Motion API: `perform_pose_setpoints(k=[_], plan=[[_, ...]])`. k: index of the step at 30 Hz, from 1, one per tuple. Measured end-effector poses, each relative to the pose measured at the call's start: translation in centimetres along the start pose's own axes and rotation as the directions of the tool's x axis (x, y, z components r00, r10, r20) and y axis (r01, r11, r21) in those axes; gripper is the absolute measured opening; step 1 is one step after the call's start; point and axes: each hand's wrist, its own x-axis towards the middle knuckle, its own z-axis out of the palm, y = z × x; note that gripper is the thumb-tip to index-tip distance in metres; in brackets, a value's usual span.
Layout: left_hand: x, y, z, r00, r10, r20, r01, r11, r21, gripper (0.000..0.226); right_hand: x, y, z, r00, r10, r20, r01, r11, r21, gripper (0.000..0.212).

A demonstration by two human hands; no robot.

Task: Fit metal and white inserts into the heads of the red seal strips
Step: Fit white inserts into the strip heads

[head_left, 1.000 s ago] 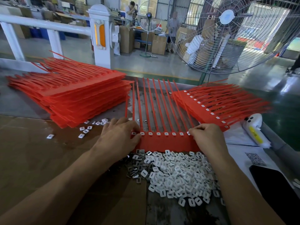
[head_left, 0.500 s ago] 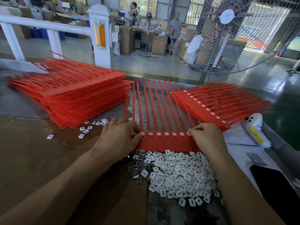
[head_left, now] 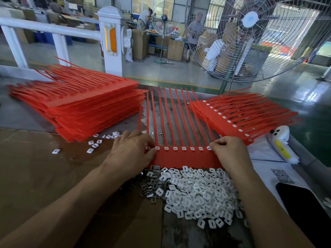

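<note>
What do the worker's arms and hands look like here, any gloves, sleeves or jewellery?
Both are bare. The left hand and right hand wear no gloves, and no rings or watch show. The left forearm and right forearm are uncovered right up to the picture's bottom edge, so no sleeve is in view. The nails look short and unpainted.
</note>
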Motion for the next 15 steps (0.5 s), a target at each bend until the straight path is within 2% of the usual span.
perform_pose_setpoints(k=[15], plan=[[-0.08,0.24,-0.11,1.000,-0.006,0.013,0.006,1.000,0.014,0.026,0.33,0.03,0.40,1.000,-0.020,-0.006,0.019,0.996,-0.090,0.011]])
